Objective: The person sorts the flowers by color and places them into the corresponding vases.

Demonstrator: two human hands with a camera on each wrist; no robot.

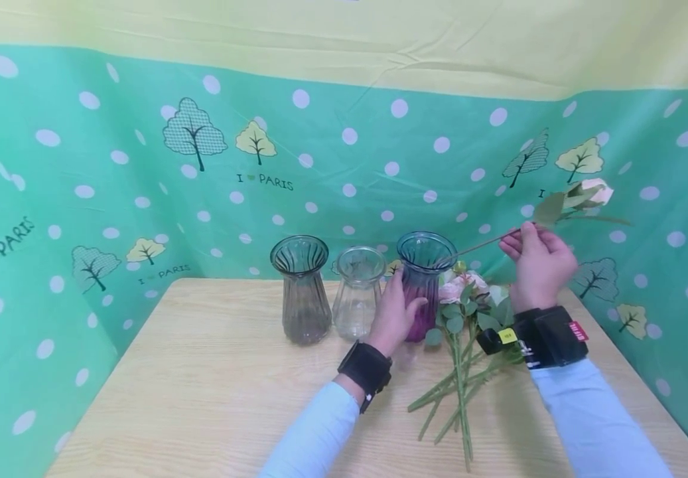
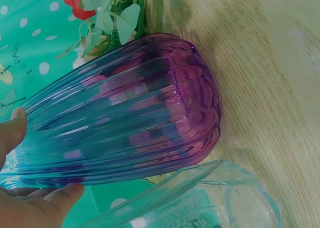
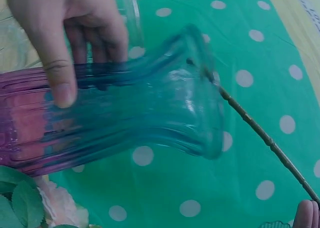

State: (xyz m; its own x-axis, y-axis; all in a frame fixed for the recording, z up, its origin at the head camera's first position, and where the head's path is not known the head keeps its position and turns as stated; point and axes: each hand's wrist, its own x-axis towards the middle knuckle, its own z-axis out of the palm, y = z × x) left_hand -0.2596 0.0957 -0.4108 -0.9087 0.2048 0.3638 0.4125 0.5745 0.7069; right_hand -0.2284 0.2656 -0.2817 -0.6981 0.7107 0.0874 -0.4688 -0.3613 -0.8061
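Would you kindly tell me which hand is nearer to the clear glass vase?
Left. The left hand is just beside the clear glass vase, holding the purple-blue vase; the right hand is farther right, pinching a flower stem.

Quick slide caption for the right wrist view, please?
Left grip holds the blue-purple vase; right grip holds a stem reaching into it.

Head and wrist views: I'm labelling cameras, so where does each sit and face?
Head: worn on the head, faces forward and down at the table; left hand, right hand and both sleeves show.
Left wrist: on that wrist, faces the purple-blue vase; the left hand's thumb and fingers show.
Right wrist: on that wrist, faces the vase and stem; left hand and right fingers show.
Both wrist views share the vase and left hand.
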